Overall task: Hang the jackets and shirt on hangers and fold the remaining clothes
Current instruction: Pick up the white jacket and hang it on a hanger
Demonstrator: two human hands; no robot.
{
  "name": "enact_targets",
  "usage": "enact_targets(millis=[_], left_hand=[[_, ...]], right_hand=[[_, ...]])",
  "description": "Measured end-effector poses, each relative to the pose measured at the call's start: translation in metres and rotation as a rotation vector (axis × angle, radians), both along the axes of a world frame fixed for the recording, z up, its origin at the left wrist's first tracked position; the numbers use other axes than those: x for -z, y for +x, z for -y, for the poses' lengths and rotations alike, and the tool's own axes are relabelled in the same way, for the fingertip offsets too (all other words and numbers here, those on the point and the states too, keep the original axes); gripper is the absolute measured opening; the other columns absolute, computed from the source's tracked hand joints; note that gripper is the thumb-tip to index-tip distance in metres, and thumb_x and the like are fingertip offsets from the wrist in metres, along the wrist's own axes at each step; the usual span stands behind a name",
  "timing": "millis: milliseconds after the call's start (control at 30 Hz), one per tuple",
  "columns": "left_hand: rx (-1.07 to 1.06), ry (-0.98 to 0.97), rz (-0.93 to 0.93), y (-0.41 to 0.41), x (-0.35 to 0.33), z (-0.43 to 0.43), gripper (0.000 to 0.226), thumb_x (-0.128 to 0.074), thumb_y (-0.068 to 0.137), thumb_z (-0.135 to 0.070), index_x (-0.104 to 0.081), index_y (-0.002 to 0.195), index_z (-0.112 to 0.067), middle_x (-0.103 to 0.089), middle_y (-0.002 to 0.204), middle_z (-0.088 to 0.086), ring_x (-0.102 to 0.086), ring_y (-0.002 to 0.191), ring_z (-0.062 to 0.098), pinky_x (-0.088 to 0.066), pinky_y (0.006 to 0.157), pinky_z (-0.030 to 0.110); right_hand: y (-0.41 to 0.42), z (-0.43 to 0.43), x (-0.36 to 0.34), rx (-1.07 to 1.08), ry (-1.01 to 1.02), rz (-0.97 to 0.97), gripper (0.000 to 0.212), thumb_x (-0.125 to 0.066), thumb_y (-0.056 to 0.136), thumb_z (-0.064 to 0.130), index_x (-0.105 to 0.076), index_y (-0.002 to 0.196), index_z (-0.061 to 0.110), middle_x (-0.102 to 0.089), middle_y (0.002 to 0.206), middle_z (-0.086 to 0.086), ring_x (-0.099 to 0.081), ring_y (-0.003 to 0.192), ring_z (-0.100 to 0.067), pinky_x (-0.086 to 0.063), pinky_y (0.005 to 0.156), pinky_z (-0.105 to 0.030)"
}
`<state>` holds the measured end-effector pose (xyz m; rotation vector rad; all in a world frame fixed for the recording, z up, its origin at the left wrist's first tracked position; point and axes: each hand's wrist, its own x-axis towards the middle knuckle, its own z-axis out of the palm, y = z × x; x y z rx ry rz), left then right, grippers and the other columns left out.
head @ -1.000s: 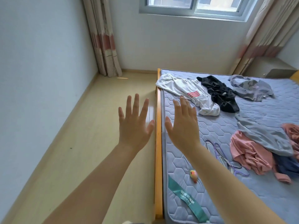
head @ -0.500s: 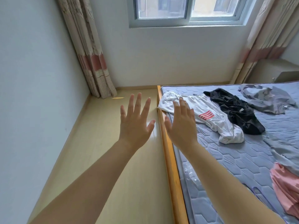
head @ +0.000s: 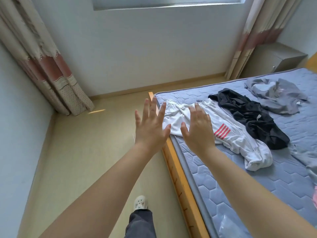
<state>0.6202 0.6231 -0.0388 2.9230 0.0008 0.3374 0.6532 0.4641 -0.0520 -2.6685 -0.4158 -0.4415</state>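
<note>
The bed (head: 301, 124) carries three unfolded garments at its far end. A white jacket (head: 231, 141) lies at the near-left corner, with a black garment (head: 253, 121) beside it and a grey garment (head: 277, 97) beyond. The left hand (head: 151, 129) and right hand (head: 199, 133) are raised with straight, spread fingers, holding nothing.

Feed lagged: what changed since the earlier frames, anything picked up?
The person stepped closer along the bed; the right hand now shows over the white jacket, the left hand at its edge. Nothing taken hold of. Both stay open; black garment and grey garment lie unmoved.
</note>
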Motion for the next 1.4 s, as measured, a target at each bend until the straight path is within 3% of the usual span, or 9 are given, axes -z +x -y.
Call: enact_targets(millis=[333, 633, 833, 933, 1033, 1133, 1233, 1333, 1400], left_hand=[[0.289, 0.026, -0.206, 0.233, 0.051, -0.008, 0.069, -0.034, 0.097, -0.047, 0.002, 0.153, -0.028, 0.013, 0.16, 0.001, 0.018, 0.146, 0.021, 0.002, 0.115, 0.052], [0.467, 0.037, -0.389, 0.329, 0.14, 0.102, 0.069, -0.034, 0.097, -0.047, 0.005, 0.152, -0.031, 0.012, 0.16, 0.002, 0.014, 0.147, 0.024, 0.0, 0.115, 0.052], [0.515, 0.074, -0.551, 0.373, 0.22, 0.183, 0.075, -0.039, 0.096, -0.046, 0.008, 0.152, -0.03, 0.016, 0.159, 0.004, 0.015, 0.146, 0.027, -0.003, 0.115, 0.053], [0.548, 0.152, -0.601, 0.406, 0.271, 0.222, 0.082, -0.045, 0.093, -0.049, 0.011, 0.151, -0.031, 0.019, 0.159, 0.005, 0.018, 0.145, 0.028, -0.003, 0.115, 0.054], [0.58, 0.26, -0.649, 0.427, 0.33, 0.245, 0.096, -0.051, 0.086, -0.06, 0.016, 0.149, -0.033, 0.025, 0.157, 0.005, 0.023, 0.144, 0.03, -0.004, 0.114, 0.059], [0.618, 0.383, -0.712, 0.439, 0.389, 0.257, 0.108, -0.055, 0.081, -0.066, 0.025, 0.146, -0.033, 0.032, 0.154, 0.004, 0.029, 0.141, 0.032, -0.002, 0.109, 0.067], [0.7, 0.493, -0.687, 0.446, 0.433, 0.257, 0.112, -0.06, 0.085, -0.05, 0.037, 0.139, -0.033, 0.036, 0.152, 0.003, 0.038, 0.135, 0.03, 0.0, 0.107, 0.07], [0.695, 0.441, -0.62, 0.46, 0.463, 0.256, 0.121, -0.068, 0.08, -0.044, 0.038, 0.137, -0.036, 0.041, 0.149, 0.002, 0.045, 0.131, 0.03, 0.004, 0.106, 0.07], [0.714, 0.408, -0.558, 0.472, 0.476, 0.258, 0.125, -0.076, 0.068, -0.043, 0.021, 0.146, -0.036, 0.024, 0.156, 0.007, 0.02, 0.142, 0.036, -0.007, 0.105, 0.07]], right_hand=[[0.175, -0.007, 0.046, 0.302, 0.005, -0.305, 0.059, -0.045, 0.096, 0.03, -0.025, 0.147, 0.007, -0.016, 0.157, -0.014, -0.014, 0.145, -0.027, -0.011, 0.118, -0.039], [0.239, 0.092, 0.133, 0.521, 0.095, -0.512, 0.059, -0.047, 0.095, 0.027, -0.028, 0.146, 0.005, -0.019, 0.156, -0.013, -0.015, 0.145, -0.025, -0.011, 0.118, -0.035], [0.272, 0.173, 0.205, 0.588, 0.095, -0.709, 0.066, -0.049, 0.093, 0.03, -0.021, 0.148, 0.008, -0.009, 0.159, -0.011, -0.009, 0.146, -0.023, -0.009, 0.118, -0.034], [0.3, 0.213, 0.25, 0.604, 0.01, -0.779, 0.079, -0.054, 0.089, 0.039, -0.012, 0.15, 0.012, 0.002, 0.16, -0.01, -0.002, 0.147, -0.025, -0.007, 0.119, -0.041], [0.326, 0.24, 0.301, 0.564, -0.147, -0.857, 0.102, -0.062, 0.083, 0.049, 0.008, 0.152, 0.018, 0.019, 0.158, -0.009, 0.014, 0.146, -0.026, 0.001, 0.116, -0.052], [0.345, 0.259, 0.357, 0.478, -0.399, -0.822, 0.119, -0.064, 0.078, 0.057, 0.03, 0.143, 0.02, 0.027, 0.155, -0.013, 0.017, 0.145, -0.033, 0.001, 0.112, -0.062], [0.354, 0.271, 0.402, 0.351, -0.624, -0.813, 0.119, -0.06, 0.082, 0.057, 0.039, 0.136, 0.018, 0.036, 0.149, -0.015, 0.021, 0.143, -0.036, 0.003, 0.108, -0.067], [0.37, 0.29, 0.43, 0.346, -0.683, -0.822, 0.109, -0.055, 0.089, 0.045, 0.04, 0.136, 0.02, 0.035, 0.15, -0.016, 0.022, 0.143, -0.036, 0.0, 0.106, -0.071], [0.388, 0.303, 0.444, 0.366, -0.621, -0.836, 0.096, -0.05, 0.094, 0.03, 0.033, 0.141, 0.024, 0.018, 0.157, -0.015, 0.011, 0.146, -0.033, -0.006, 0.107, -0.069]])
